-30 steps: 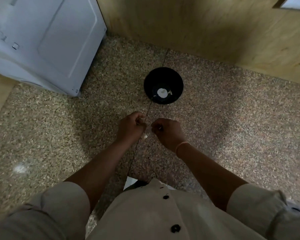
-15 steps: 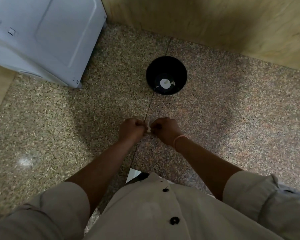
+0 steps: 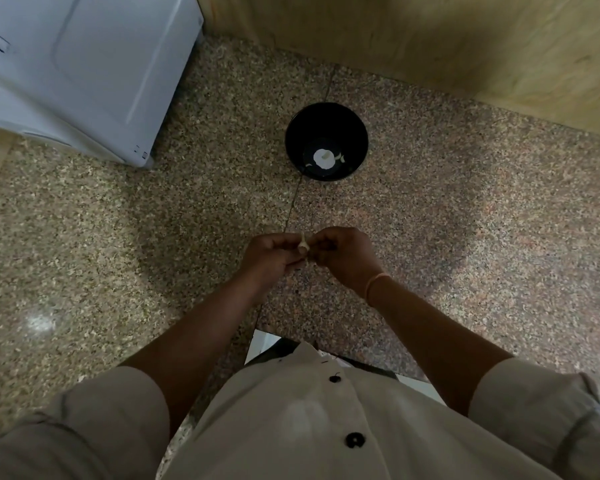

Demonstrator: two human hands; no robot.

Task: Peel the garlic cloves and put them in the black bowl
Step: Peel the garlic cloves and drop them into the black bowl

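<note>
Item: garlic clove (image 3: 302, 244), one, pale and small. It is held in the air above the speckled stone counter (image 3: 118, 237), between the two hands and near the person's body, well short of the bowl.

Holders: left hand (image 3: 269, 256) and right hand (image 3: 343, 254), knuckles up and fingertips meeting. The left grip is clenched on the clove, apparently to steady it. The right grip pinches at its near side, probably working the skin loose. How much skin remains cannot be told.

Appearance: off-white, slightly tapered, with a thin pale strip standing up at the top, likely a lifted flap of skin.

Receptacle: black bowl (image 3: 355, 133), deep and round, upright on the counter beyond the hands, placed within easy reach for dropping. Pale pieces (image 3: 323, 158) lie at its bottom, presumably cloves already peeled.

Also present: white appliance (image 3: 84, 64) at far left, wooden wall (image 3: 430, 39) behind, orange wristband (image 3: 374, 285) on the right wrist.
</note>
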